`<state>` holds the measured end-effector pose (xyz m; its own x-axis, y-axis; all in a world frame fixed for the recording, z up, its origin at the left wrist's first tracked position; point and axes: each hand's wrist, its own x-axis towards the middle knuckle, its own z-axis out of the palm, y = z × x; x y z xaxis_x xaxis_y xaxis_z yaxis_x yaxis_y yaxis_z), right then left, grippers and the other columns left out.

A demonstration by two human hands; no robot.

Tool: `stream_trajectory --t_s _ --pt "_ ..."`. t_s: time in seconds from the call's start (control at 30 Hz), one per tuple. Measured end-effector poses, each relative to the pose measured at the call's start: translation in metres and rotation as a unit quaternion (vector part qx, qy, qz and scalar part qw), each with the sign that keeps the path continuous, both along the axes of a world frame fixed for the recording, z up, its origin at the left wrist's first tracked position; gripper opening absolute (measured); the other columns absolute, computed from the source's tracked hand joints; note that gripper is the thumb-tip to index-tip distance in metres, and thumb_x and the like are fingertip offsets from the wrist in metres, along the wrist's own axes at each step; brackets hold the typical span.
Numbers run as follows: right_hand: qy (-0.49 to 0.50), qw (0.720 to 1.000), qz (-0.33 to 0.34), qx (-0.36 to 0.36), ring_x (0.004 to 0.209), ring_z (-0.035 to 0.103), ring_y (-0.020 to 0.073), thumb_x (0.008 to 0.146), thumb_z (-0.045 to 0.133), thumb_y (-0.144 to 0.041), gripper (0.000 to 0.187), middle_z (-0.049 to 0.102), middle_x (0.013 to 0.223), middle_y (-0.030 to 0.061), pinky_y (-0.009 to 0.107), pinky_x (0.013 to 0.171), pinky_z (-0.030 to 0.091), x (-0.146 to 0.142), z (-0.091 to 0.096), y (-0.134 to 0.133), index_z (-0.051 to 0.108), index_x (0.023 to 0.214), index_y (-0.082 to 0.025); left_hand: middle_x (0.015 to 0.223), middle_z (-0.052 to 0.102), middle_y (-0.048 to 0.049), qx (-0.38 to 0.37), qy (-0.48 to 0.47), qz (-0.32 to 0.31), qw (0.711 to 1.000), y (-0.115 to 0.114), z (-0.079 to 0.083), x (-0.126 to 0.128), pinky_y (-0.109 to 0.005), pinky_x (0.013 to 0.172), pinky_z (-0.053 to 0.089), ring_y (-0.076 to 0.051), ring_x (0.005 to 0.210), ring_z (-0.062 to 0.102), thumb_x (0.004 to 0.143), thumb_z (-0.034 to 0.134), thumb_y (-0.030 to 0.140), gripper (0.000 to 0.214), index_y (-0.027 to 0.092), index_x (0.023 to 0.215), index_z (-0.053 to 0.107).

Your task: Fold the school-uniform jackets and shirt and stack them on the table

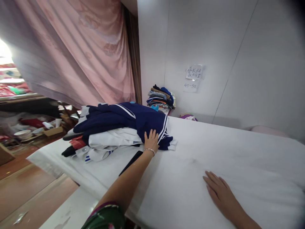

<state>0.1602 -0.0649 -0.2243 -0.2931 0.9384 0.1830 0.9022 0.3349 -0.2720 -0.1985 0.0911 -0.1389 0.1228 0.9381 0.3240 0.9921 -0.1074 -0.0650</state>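
My left hand (151, 140), a bracelet at its wrist, lies with spread fingers on a navy jacket (149, 119) with white stripes. The jacket tops a loose heap of clothes on the left part of the table. Under it show a white garment (114, 137), a grey-white piece with blue stripes (98, 155) and something red and black (77, 142). My right hand (218, 187) is apart from the heap, palm down over the white table cover (190, 178), fingers stretched out and holding nothing.
A stack of folded clothes (160, 98) stands behind the table by the wall, with a purple and white bundle (188, 117) beside it. Paper notes (194, 72) hang on the wall. A pink curtain (95, 47) hangs at left, near cluttered shelves.
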Motion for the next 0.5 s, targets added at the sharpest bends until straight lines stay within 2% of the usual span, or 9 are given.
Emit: stream_trajectory --t_s 0.07,0.17,0.27,0.33,0.4,0.5 --pt "0.007 1.000 0.003 -0.006 0.138 0.033 0.0261 0.093 0.033 -0.038 0.047 0.040 0.147 0.0025 0.051 0.113 0.028 0.000 0.001 0.000 0.057 0.132 -0.029 0.150 0.037 -0.0108 0.018 -0.042 -0.011 0.999 0.004 0.002 -0.007 -0.058 0.114 0.000 -0.030 0.143 0.020 0.079 0.062 0.024 0.043 0.022 0.122 0.059" --pt "0.020 1.000 0.002 -0.023 0.138 0.032 0.0255 0.094 0.032 -0.038 0.047 0.039 0.147 0.0033 0.050 0.115 0.026 0.002 0.002 0.000 0.056 0.133 -0.028 0.132 0.058 -0.0078 0.038 -0.180 -0.009 0.983 0.012 0.015 -0.013 -0.049 0.116 0.005 -0.024 0.134 0.037 0.083 0.053 0.018 0.019 0.023 0.093 0.068" --pt "0.039 0.999 0.001 -0.034 0.138 0.033 0.0262 0.093 0.035 -0.040 0.046 0.042 0.146 0.0042 0.051 0.115 0.024 0.004 0.003 0.001 0.058 0.131 -0.026 0.101 0.069 -0.0111 0.050 -0.266 0.043 0.962 0.024 0.038 -0.013 -0.048 0.109 0.025 -0.025 0.114 0.055 0.087 0.047 0.022 0.019 0.020 0.082 0.065" --pt "0.052 0.998 0.001 -0.032 0.137 0.035 0.0264 0.092 0.038 -0.042 0.045 0.045 0.144 0.0045 0.050 0.115 0.023 0.004 0.002 0.001 0.060 0.128 -0.026 0.085 0.069 -0.0116 0.057 -0.303 0.077 0.948 0.033 0.057 -0.007 -0.044 0.094 0.040 -0.026 0.096 0.062 0.090 0.041 0.028 0.025 0.019 0.082 0.063" --pt "0.063 0.998 -0.001 -0.029 0.137 0.036 0.0261 0.092 0.040 -0.043 0.044 0.046 0.144 0.0050 0.050 0.115 0.023 0.004 0.003 0.001 0.061 0.127 -0.026 0.081 0.068 -0.0103 0.071 -0.344 0.091 0.932 0.041 0.079 0.007 -0.035 0.079 0.045 -0.023 0.083 0.063 0.093 0.034 0.031 0.032 0.019 0.083 0.062" --pt "0.079 0.996 0.000 -0.034 0.137 0.036 0.0257 0.092 0.039 -0.043 0.045 0.046 0.144 0.0064 0.052 0.115 0.024 0.004 0.005 0.001 0.062 0.126 -0.024 0.086 0.069 -0.0071 0.101 -0.389 0.064 0.913 0.046 0.112 0.043 -0.027 0.071 0.043 -0.018 0.080 0.061 0.094 0.031 0.034 0.035 0.019 0.086 0.061"
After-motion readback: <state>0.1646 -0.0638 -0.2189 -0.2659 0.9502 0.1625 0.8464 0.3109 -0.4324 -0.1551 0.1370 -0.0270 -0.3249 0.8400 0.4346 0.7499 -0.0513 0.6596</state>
